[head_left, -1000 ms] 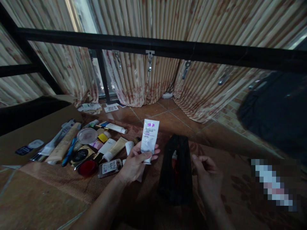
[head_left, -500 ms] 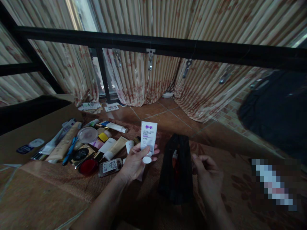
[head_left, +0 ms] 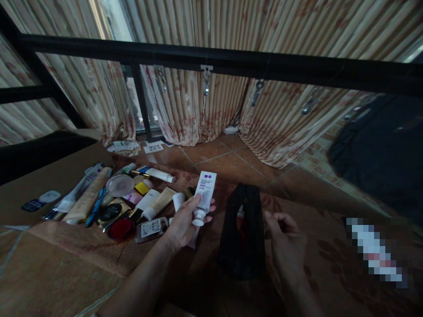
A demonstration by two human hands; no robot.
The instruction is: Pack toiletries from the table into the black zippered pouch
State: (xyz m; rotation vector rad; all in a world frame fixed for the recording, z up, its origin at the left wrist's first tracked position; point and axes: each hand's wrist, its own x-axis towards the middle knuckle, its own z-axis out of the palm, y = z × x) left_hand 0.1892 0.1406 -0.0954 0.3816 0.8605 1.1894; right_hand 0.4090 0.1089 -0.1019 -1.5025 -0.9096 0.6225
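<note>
It's dim in here, pale daylight showing only at the window gap [head_left: 119,22] between the curtains [head_left: 185,110], which splay towards the edges. The black bag [head_left: 249,257] sinks into shadow; coarse pixel blocks [head_left: 373,248] smother a patch lower right.

Home interior, floral curtains [head_left: 185,110], tiled floor [head_left: 214,154]
</note>
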